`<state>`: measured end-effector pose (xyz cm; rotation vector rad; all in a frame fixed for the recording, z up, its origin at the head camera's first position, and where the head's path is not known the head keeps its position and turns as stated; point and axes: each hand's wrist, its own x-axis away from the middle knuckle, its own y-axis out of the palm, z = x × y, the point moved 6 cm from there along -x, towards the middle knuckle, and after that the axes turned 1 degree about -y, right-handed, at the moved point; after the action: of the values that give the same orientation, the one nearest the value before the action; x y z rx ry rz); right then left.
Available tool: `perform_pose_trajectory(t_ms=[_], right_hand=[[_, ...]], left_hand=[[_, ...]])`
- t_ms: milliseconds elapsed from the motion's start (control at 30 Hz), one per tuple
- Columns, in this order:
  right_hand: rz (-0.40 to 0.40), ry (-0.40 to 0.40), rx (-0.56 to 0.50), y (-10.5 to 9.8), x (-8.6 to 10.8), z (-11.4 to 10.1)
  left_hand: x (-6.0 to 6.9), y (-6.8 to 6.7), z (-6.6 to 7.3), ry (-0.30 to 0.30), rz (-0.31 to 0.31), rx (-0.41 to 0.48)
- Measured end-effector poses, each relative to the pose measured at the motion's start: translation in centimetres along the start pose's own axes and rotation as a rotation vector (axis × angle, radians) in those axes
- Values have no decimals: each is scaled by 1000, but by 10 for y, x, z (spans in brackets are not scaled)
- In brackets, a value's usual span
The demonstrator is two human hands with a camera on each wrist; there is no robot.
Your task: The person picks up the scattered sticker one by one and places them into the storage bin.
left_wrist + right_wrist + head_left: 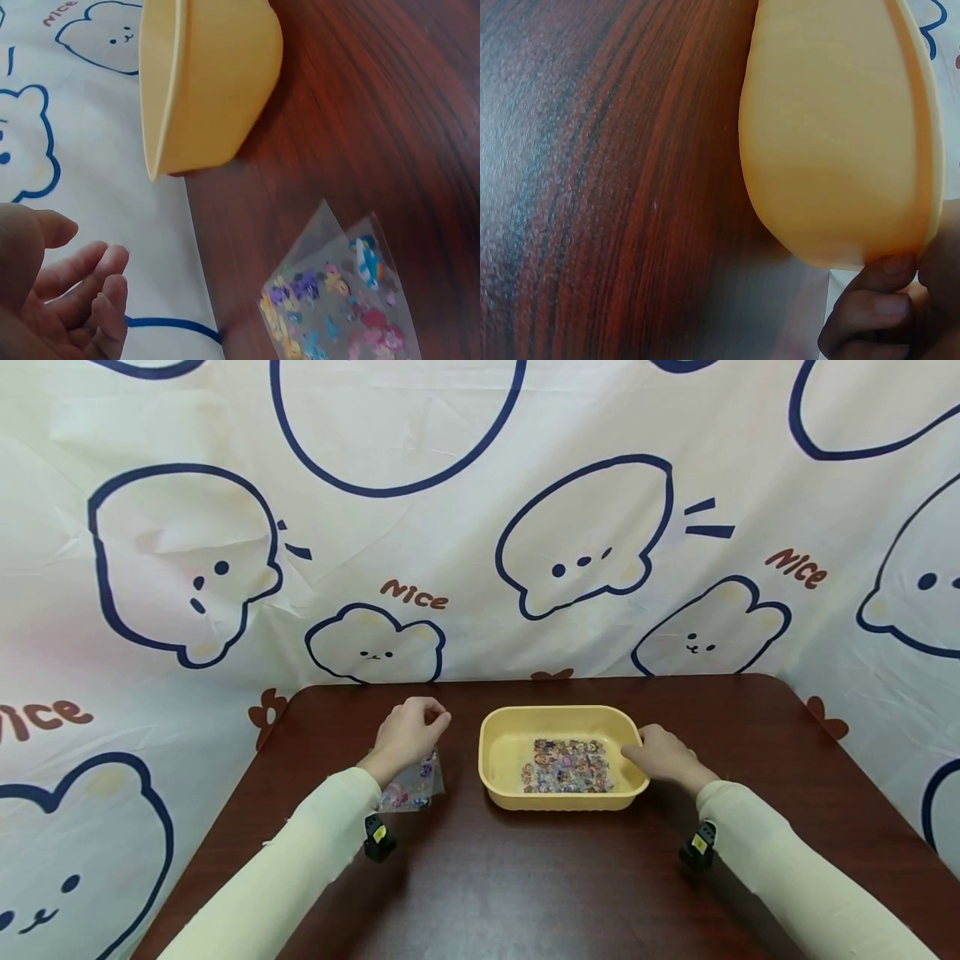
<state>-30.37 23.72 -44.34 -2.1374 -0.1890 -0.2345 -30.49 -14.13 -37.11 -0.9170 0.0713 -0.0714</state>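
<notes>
A yellow plastic basin (517, 718) stands on the table, with a clear sheet of small colourful stickers (567, 767) lying flat inside it. My right hand (663, 753) grips the basin's right rim, thumb over the inside and fingers against the outer wall, as the right wrist view also shows. To the left of the basin, my left hand (408, 733) hovers with loosely bent fingers and nothing between them. Below that hand, on the table, are clear packets with colourful cartoon figures (330, 300), partly covered by the wrist in the head view.
The dark wood-grain table (517, 877) has rounded far corners. Behind it and along the sides hangs a pale cloth (465, 552) printed with blue bear outlines.
</notes>
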Motion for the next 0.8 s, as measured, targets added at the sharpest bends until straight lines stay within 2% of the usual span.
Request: perform_pose_trajectory(t_ms=[200,400,667,800], right_hand=[[-3,1,3,-1,1,-1],[-5,4,7,-1,1,-2],[-14,0,12,0,-1,-1],[-15,-1,9,0,-1,0]], left_hand=[[-1,-2,-12,-35,-23,-6],[-4,-7,-25,-42,-40,-1],[-5,-8,-41,-66,-101,-13],[-5,-8,-47,-60,-115,-49]])
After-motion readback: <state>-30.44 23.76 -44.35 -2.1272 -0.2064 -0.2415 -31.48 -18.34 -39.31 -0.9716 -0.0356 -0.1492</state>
